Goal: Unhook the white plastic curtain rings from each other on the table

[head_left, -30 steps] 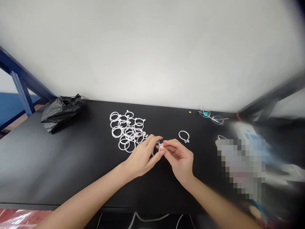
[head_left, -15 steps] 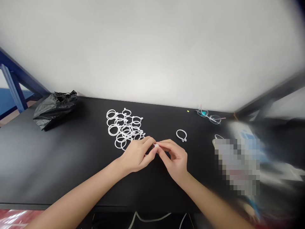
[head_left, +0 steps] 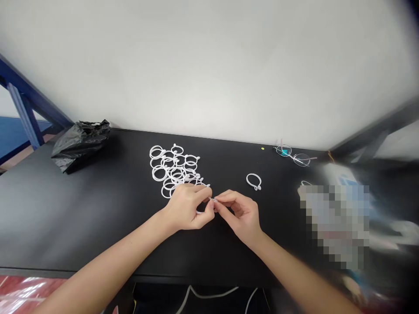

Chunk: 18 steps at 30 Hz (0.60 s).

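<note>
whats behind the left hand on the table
A pile of white rings lies just behind the left hand; the knuckles cover its nearest rings. Both hands pinch one small white ring, mostly hidden by fingers.

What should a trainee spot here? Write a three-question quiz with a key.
1. True or false: both hands pinch one white ring.
2. Where does the lone ring lie: A, right of the pile; B, on the bag; C, under the glasses?
3. What colour is the table?
Key: 1 true; 2 A; 3 black.
</note>
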{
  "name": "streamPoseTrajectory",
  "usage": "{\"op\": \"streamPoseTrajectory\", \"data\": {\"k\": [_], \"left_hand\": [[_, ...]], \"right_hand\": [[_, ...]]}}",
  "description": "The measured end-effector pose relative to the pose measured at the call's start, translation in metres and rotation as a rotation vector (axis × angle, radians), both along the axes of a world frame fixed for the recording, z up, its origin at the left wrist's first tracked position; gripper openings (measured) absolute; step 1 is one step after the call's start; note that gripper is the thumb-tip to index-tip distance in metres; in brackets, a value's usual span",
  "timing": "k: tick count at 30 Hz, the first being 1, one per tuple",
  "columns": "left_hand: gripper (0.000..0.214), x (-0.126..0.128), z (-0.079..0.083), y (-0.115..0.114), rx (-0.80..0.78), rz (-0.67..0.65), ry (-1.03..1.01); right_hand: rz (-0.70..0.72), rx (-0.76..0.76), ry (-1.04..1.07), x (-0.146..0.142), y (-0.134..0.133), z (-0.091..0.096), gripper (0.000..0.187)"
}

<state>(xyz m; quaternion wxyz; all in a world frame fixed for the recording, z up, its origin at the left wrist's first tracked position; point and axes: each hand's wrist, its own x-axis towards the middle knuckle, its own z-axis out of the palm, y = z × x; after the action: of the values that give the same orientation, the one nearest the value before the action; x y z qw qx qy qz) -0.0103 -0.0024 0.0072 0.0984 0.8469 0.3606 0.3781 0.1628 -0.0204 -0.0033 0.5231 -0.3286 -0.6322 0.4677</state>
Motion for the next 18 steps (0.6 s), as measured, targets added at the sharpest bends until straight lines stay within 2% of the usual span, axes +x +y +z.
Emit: {"op": "streamPoseTrajectory", "data": {"k": [3, 12, 18], "left_hand": [[0.020, -0.0011, -0.0001, 0.0006, 0.029, 0.001, -0.015], [0.023, 0.0009, -0.0053, 0.0017, -0.016, -0.056, -0.071], [0.024, 0.0004, -0.0069, 0.0016, -0.015, -0.007, -0.022]], "right_hand": [[0.010, -0.015, 0.004, -0.0009, -0.0012, -0.0008, 0.009], [0.032, -0.071, 0.073, -0.0021, -0.0036, -0.0007, 0.010], [-0.004, -0.052, 0.034, -0.0019, -0.0012, -0.0013, 0.010]]}}
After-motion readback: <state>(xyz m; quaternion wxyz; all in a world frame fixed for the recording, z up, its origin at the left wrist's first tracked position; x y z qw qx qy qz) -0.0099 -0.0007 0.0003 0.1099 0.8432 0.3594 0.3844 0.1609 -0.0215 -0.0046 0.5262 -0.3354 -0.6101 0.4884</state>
